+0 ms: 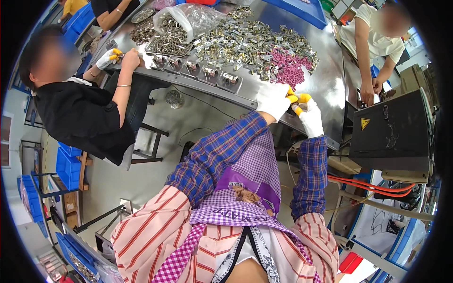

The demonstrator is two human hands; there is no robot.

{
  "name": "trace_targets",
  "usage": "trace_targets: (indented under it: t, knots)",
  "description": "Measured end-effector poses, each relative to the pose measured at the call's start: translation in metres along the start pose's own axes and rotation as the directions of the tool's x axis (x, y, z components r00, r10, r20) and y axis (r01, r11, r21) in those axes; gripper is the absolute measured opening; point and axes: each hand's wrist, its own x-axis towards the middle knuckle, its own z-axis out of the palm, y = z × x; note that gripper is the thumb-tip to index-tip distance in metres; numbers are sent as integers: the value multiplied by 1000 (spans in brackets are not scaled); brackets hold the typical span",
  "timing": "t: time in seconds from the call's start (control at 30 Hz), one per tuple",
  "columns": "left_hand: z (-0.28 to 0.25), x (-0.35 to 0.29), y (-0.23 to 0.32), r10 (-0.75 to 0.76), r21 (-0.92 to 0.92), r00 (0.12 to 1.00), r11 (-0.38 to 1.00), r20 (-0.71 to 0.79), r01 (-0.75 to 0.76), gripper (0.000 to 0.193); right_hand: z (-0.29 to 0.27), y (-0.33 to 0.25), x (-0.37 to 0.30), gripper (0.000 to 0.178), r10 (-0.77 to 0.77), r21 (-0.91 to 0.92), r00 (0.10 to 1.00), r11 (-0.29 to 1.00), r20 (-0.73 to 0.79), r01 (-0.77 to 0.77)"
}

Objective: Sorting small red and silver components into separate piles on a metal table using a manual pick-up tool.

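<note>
My left hand (274, 100) and my right hand (311, 118), in white gloves with yellow fingertips, meet at the table's near edge. Their fingers are pinched close together around something small, mostly hidden by the fingertips. Just beyond them lies a heap of pink rings (289, 70). It merges with a wide pile of small metal parts (236, 47) spread over the steel table (328, 89). Left of my hands, along the edge, stands a row of small dark trays (210, 74) with metal pieces in them.
A plastic bag (196, 21) lies by a tray of metal parts (170, 40). At the left a co-worker (80, 113) in black handles something small; another person (377, 37) works at the right. A dark metal box (391, 137) with a warning sign stands beside the table; orange hoses (373, 186) run below.
</note>
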Motion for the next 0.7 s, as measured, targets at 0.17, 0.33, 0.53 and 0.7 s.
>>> trace_targets:
  t: [0.17,0.33,0.53,0.7]
  knots:
    - [8,-1,-9,189,231,981,957,-35,-176,20,-2,20,2,28,-90,44,996,995,-16,91]
    - [8,2,-20,325,321,945,899,-33,-298,25,9,26,-12,32,-416,-117,899,908,-135,403]
    - [-45,15,-24,130,374,989,923,-72,-94,42,-4,19,-7,42,-562,-508,817,745,-128,433]
    - [-163,13,-87,-237,28,804,954,-545,300,42,-56,76,44,45,-17,-572,880,766,-475,-294]
